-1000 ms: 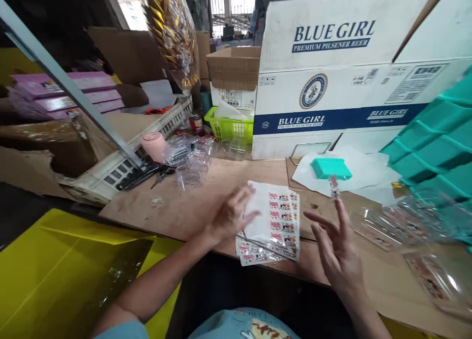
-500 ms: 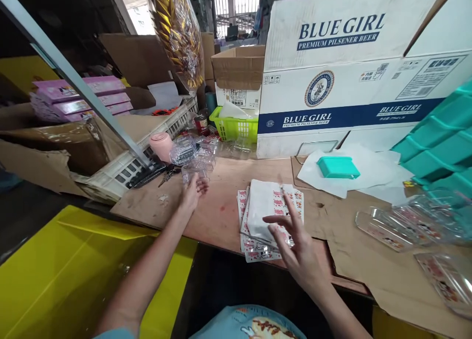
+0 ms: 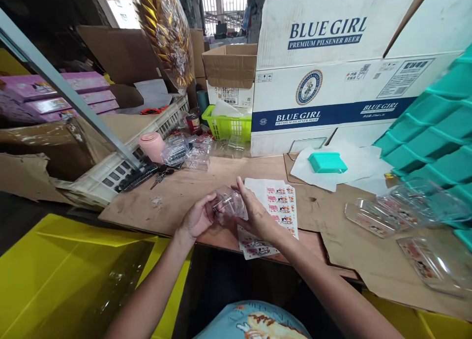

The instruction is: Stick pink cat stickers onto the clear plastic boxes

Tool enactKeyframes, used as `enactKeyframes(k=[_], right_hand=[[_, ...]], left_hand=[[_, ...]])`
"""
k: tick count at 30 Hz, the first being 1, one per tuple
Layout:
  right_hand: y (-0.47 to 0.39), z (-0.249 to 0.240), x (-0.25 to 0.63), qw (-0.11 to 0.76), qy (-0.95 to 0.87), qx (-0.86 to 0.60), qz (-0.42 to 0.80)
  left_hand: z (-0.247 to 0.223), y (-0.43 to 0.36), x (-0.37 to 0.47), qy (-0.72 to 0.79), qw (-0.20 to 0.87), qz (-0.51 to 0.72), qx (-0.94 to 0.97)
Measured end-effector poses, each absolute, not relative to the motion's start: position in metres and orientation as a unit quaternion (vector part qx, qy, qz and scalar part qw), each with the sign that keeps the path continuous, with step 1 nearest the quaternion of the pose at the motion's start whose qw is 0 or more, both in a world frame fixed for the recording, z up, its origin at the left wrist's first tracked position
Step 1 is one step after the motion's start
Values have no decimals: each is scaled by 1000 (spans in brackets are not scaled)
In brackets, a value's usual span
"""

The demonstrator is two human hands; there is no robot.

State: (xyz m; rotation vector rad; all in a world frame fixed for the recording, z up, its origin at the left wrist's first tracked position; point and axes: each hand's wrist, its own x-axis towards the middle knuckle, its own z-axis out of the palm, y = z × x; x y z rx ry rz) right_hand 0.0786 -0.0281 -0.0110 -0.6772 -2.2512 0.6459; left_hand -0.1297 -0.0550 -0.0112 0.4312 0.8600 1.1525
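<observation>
Between my hands, above the near edge of the table, is a clear plastic box. My left hand grips its left side, thumb on top. Along its right side lies my right hand, thumb pointing up and fingers partly hidden behind the box and palm. Just right of the box, partly under my right hand, sits a stack of sticker sheets with pink and orange cartoon prints. More clear plastic boxes lie beyond my left hand, beside a pink roll.
Keys lie on the left of the table. A green basket and a white beer carton stand behind. To the right are a teal tray on paper, stacked teal bins and clear printed covers. A yellow bin is lower left.
My left hand has brought a clear plastic box from the pile toward me. My right hand has moved left from over the sticker sheets onto the box. The view has shifted slightly right.
</observation>
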Motion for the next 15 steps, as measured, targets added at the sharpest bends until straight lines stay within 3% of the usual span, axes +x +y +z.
enactKeyframes(k=[6, 15], right_hand=[[-4, -25, 82, 365, -869, -273, 190], [-6, -2, 65, 432, -742, -336, 386]], left_hand=[[-14, -56, -144, 391, 714, 533, 230], [-3, -57, -138, 368, 644, 548, 387]])
